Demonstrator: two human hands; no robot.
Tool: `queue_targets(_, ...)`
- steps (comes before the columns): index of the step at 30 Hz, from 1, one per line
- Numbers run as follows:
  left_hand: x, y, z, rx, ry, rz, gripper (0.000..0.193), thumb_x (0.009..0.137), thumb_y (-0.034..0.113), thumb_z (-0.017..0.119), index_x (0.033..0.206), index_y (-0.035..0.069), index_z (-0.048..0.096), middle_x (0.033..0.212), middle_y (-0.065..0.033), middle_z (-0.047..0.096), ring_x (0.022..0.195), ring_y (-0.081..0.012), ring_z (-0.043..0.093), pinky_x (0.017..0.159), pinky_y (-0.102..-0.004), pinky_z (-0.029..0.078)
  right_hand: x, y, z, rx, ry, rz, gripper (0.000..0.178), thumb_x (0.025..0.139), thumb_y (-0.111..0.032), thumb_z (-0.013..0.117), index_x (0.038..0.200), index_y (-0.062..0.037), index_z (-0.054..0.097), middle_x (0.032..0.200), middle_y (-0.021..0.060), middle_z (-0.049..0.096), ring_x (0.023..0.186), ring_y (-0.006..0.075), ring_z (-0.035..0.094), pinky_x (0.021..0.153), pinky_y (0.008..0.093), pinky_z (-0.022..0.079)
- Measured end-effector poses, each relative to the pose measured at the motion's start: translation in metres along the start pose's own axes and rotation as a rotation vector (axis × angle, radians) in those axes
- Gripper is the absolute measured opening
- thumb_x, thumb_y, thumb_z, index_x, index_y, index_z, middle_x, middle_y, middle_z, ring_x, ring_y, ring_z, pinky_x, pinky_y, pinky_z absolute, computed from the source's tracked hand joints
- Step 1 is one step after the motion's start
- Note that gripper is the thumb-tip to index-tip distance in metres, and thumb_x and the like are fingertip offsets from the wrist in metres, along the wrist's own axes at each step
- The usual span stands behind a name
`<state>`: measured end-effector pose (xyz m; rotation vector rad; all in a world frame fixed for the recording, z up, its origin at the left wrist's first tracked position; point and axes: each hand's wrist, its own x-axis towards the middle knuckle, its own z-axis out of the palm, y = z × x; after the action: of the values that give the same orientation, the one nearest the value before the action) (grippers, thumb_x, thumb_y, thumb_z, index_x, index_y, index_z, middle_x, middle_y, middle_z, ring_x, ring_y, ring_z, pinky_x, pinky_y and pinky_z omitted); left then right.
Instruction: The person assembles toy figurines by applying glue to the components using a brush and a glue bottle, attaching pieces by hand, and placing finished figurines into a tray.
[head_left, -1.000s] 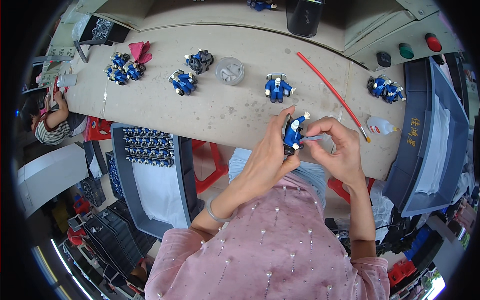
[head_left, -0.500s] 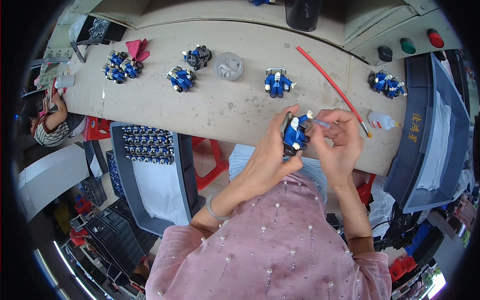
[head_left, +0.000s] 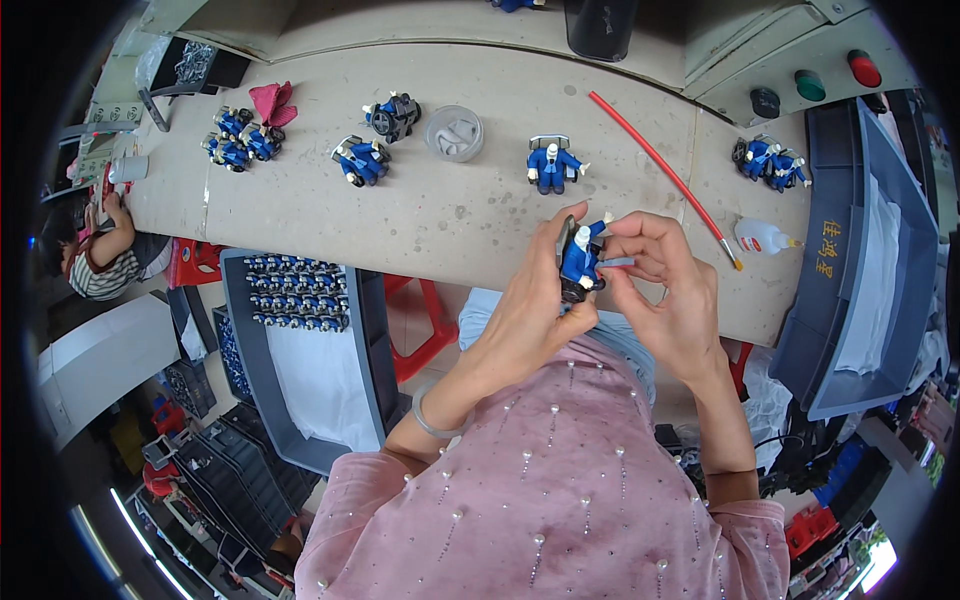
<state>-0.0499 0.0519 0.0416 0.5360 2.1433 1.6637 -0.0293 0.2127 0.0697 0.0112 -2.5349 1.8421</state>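
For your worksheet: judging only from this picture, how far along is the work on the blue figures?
Done, apparently: figures standing on the table, like one mid-table. In hand: left hand grips a blue figure; right hand holds a small grey piece to it. Left, probably: rows in the grey tray.

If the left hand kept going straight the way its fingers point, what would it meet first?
Beyond the blue toy figure the left hand holds, probably the seated blue figure on the table; depth is unclear.

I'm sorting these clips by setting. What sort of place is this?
Probably a toy assembly workbench in a small factory: many identical blue figurines lie on the bench, a grey tray holds rows more, and the left hand and right hand work on one figurine.
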Motion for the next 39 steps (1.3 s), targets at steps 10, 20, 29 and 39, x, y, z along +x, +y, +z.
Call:
queue_targets(10,-0.003,-0.001,0.001,-0.262,0.057,-0.059,0.074,0.073,-0.008,0.053,0.141,0.003,0.026,0.118,-0.0082,0.050,0.096,-0.0114,0.052,0.085,-0.0259,0.044,-0.001,0.000,0.002,0.289,0.162,0.162,0.035,0.079,0.010,0.059,0.111,0.0034,0.047,0.096,0.0136,0.064,0.090,0.0195,0.067,0.078,0.0283,0.056)
queue_targets(20,0.000,0.000,-0.002,-0.032,-0.050,-0.094,0.074,0.075,-0.002,0.058,0.139,-0.001,0.021,0.124,-0.0210,0.045,0.105,-0.0270,0.055,0.089,-0.0357,0.044,0.007,-0.006,-0.008,0.001,-0.107,0.098,0.035,0.080,0.008,0.059,0.112,0.0015,0.046,0.093,0.0150,0.065,0.089,0.0222,0.068,0.074,0.0303,0.055)
queue_targets(29,0.002,-0.007,-0.002,-0.198,0.019,-0.082,0.074,0.074,-0.005,0.055,0.140,0.000,0.022,0.121,-0.0163,0.048,0.103,-0.0212,0.054,0.089,-0.0309,0.043,0.004,0.008,0.007,0.214,0.133,0.123,0.034,0.081,0.008,0.057,0.112,0.0006,0.046,0.095,0.0142,0.064,0.086,0.0189,0.068,0.071,0.0317,0.055)
queue_targets(39,0.006,-0.004,-0.002,0.063,0.064,-0.014,0.071,0.076,-0.005,0.055,0.141,0.001,0.025,0.126,-0.0123,0.047,0.106,-0.0172,0.053,0.090,-0.0279,0.043,0.011,0.000,0.003,-0.052,-0.070,0.015,0.034,0.081,0.009,0.056,0.112,0.0019,0.045,0.090,0.0122,0.063,0.088,0.0189,0.067,0.080,0.0305,0.054)
